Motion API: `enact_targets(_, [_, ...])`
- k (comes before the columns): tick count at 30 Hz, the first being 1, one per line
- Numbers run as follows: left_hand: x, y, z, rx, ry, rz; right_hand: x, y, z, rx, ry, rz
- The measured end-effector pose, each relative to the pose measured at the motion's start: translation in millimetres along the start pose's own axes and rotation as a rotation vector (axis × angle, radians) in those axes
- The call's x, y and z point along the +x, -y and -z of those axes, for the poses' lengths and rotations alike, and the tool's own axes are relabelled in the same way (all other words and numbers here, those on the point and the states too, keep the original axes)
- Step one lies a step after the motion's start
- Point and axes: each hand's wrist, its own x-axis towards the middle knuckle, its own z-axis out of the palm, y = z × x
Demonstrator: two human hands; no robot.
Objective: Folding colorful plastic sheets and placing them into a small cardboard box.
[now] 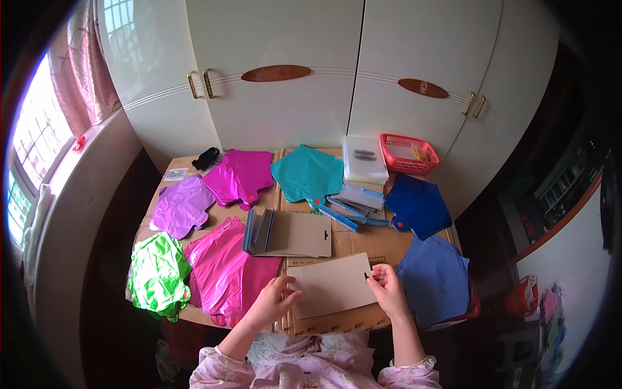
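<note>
A plain grey-brown cardboard backing card (pixel 334 285) with a small hang slot lies near the front of the table. My right hand (pixel 387 292) pinches its right edge beside the slot. At the card's left edge, my left hand (pixel 275 303) is open, thumb and fingers apart; whether a fingertip touches the card I cannot tell. Just beyond are folded cards (pixel 301 235) of the same kind, some standing on edge with blue sides. A stack of flat pink foil balloons (pixel 227 272) is left of my left hand, and matte blue foil balloons (pixel 435 279) lie right of my right hand.
More flat foil balloons lie around: green (pixel 159 272), lilac (pixel 181 206), magenta (pixel 240 176), teal (pixel 308 174), dark blue (pixel 420 204). Blue-edged cards (pixel 353 206), a pile of clear bags (pixel 364 162) and a red basket (pixel 409 155) are at the back, before white cabinets (pixel 278 110).
</note>
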Motion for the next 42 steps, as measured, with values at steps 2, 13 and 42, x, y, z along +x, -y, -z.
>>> enact_targets(2, [0, 2, 0, -0.062, 0.038, 0.035, -4, 12, -7, 0.210, -0.045, -0.010])
enact_targets(13, [-13, -1, -1, -0.792, -0.032, -0.076, -26, 21, -3, 0.545, 0.335, 0.095])
enact_targets(42, [-12, -26, -20, -0.437, -0.279, -0.286, -90, 58, -66, -0.092, 0.136, 0.421])
